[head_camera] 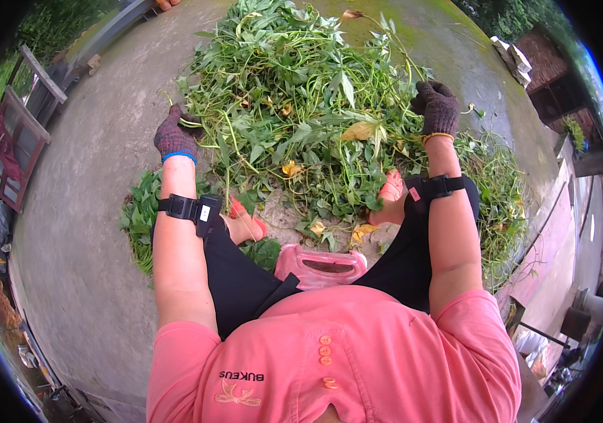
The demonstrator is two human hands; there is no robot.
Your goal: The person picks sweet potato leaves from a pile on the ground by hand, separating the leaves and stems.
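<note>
A large heap of cut leafy vines (291,90), like sweet potato vines, lies on the concrete before me. My left hand (177,135), in a dark knitted glove with a blue cuff, is closed around green stems (191,123) at the heap's left edge. Gloved alike but with a yellow cuff, my right hand (436,108) makes a fist over the right edge. It grips a long vine stem (407,55) that slants up and left to a withered brown leaf. Both hands' fingertips are mostly hidden. Yellowed leaves (362,130) show among the green.
Between my legs is a pink plastic stool (321,268) with a slot. A bundle of leafy stems (145,217) lies left of my leg, and more tangled vines (497,195) lie on the right. Wooden window frames (18,148) stand far left; pale blocks (511,61) sit far right.
</note>
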